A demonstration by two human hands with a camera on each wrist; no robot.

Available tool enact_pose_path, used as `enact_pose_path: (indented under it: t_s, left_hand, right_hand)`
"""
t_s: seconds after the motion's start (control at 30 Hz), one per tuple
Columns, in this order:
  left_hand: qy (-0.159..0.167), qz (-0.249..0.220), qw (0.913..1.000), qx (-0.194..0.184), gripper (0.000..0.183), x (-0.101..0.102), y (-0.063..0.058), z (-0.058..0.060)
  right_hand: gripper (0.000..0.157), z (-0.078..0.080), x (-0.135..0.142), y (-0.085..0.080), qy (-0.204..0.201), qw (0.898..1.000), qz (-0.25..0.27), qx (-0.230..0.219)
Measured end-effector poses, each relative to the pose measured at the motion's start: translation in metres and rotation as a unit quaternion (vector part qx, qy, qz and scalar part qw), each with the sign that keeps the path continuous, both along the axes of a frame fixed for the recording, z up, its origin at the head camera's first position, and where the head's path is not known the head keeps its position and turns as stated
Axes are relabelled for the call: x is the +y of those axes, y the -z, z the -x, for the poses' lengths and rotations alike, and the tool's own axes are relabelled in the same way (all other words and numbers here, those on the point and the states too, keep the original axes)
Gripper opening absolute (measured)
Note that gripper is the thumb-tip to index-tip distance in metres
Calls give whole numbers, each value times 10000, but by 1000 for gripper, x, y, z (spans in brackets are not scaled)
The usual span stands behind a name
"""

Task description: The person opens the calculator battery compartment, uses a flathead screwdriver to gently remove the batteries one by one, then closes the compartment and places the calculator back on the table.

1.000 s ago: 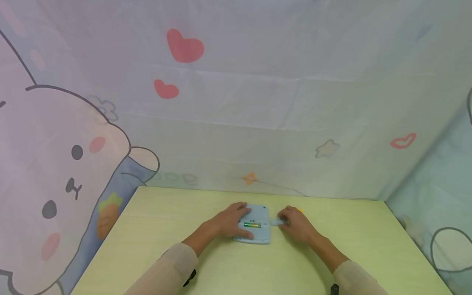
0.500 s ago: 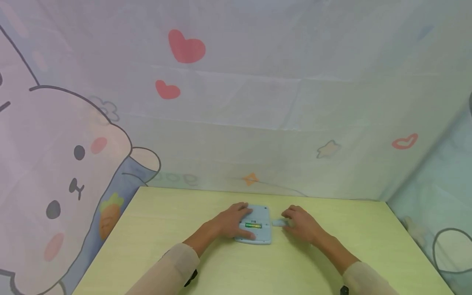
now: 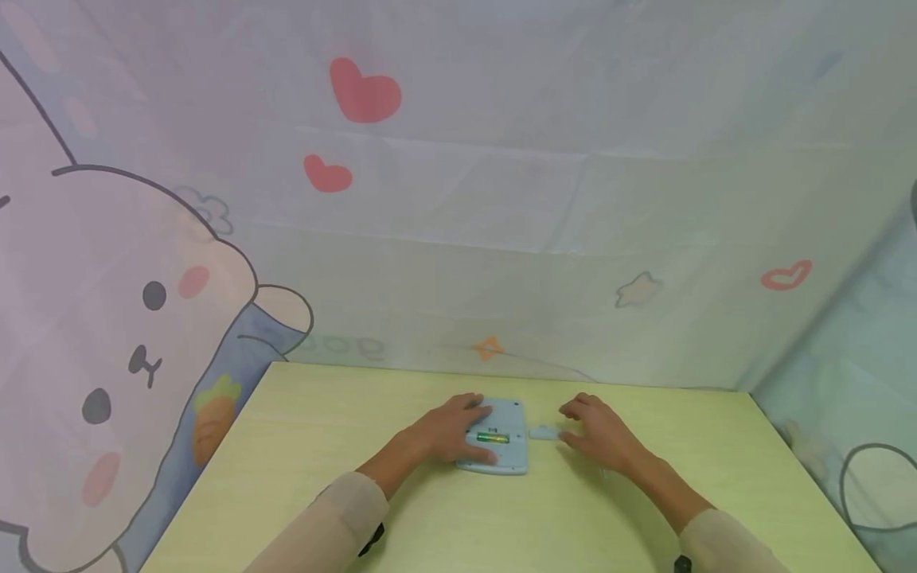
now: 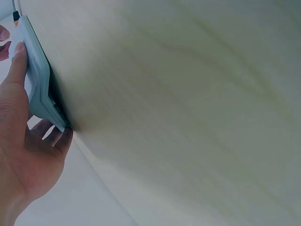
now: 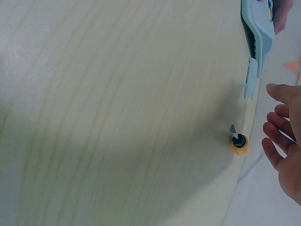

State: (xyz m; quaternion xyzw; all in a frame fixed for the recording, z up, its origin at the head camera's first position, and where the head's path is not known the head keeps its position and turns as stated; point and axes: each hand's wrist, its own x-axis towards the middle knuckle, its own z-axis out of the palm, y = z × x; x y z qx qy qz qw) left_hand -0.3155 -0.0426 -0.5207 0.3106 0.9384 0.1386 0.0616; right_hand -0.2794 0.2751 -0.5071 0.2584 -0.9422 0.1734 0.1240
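A light-blue calculator (image 3: 509, 455) lies face down on the table, a green-and-gold battery (image 3: 493, 438) showing in its uncovered slot. My left hand (image 3: 455, 430) grips it by its left side; in the left wrist view the thumb (image 4: 19, 63) lies along it and the other fingers bend round its end. Just right of the calculator is its small light-blue battery cover (image 3: 543, 433). My right hand (image 3: 602, 434) holds nothing, fingers loosely bent, the thumb close to the cover's right end. In the right wrist view a short orange-and-black screwdriver (image 5: 239, 141) stands near those fingers.
The pale wooden table (image 3: 344, 422) ends at the back against a printed cloth (image 3: 458, 199) with hearts and a large cartoon animal. Another cloth panel (image 3: 852, 398) hangs at the right side.
My right hand has let go of the battery cover and drawn back to the right, leaving it beside the calculator. My left hand keeps its grip on the calculator.
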Motion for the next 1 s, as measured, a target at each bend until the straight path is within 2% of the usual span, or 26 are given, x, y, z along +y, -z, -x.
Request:
enact_pose_path:
  t_s: [0.13, 0.4, 0.63, 1.0]
  left_hand:
    - [33, 118, 9999, 40, 97, 2, -3, 0]
    - [130, 129, 9997, 164, 97, 4, -4, -3]
    - [36, 0, 10000, -6, 96, 6, -9, -4]
    - [51, 43, 10000, -38, 98, 7, -5, -1]
  right_hand:
    - [35, 0, 5, -1, 91, 9998, 151, 66]
    - [38, -1, 11, 1, 298, 9986, 386, -186]
    - [40, -1, 17, 1, 374, 9979, 517, -127]
    - [49, 1, 29, 9, 594, 9963, 561, -251]
